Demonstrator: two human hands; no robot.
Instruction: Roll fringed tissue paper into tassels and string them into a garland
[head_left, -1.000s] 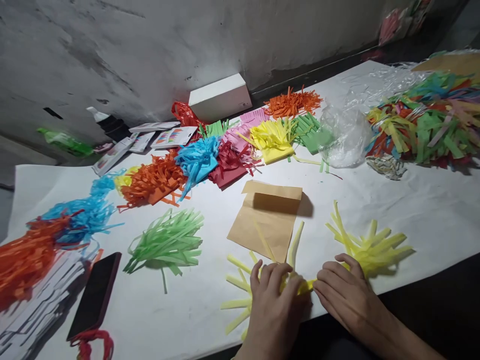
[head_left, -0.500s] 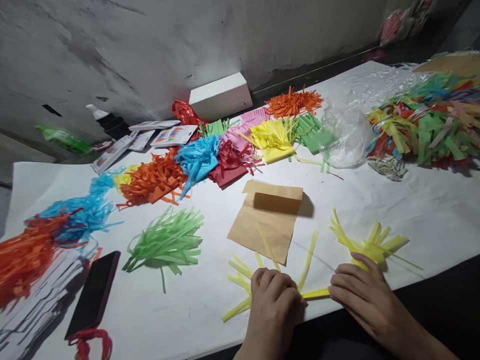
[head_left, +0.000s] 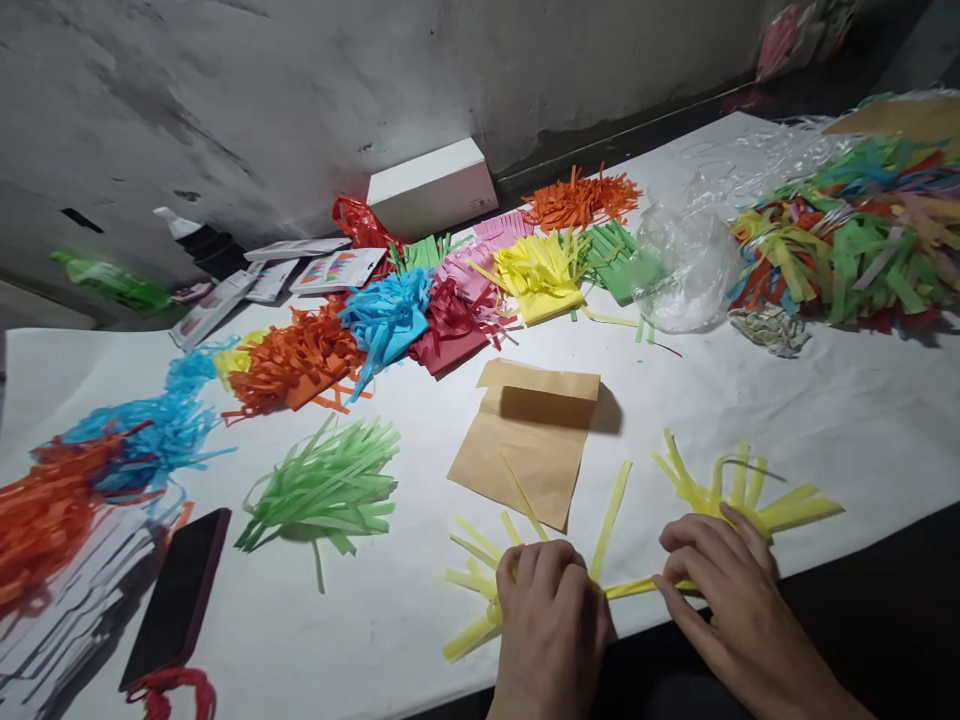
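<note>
Near the table's front edge lies a yellow paper tassel (head_left: pixel 631 588), its middle twisted into a thin cord and loose strips fanning out at both ends. My left hand (head_left: pixel 551 610) is closed over the left part of it, with strips poking out past the knuckles. On the right, my right hand (head_left: pixel 724 585) grips the cord between thumb and fingers, close to the right fan of strips. Part of the paper is hidden beneath both hands. Just beyond them rests a folded brown paper piece (head_left: pixel 525 450). A green paper tassel (head_left: pixel 326 485) lies to the left.
A phone (head_left: pixel 176 600) with a red cord is at the front left, beside white paper strips (head_left: pixel 67 620). Fringed paper bundles, such as a yellow one (head_left: pixel 541 280), line the back. Clear plastic (head_left: pixel 686 270), a colourful tassel heap (head_left: pixel 862 240) and a white box (head_left: pixel 431 190) stand farther off.
My right hand's fingers have loosened and spread a little along the cord, which now looks more twisted. The right fan of strips has shifted. The view has moved slightly.
</note>
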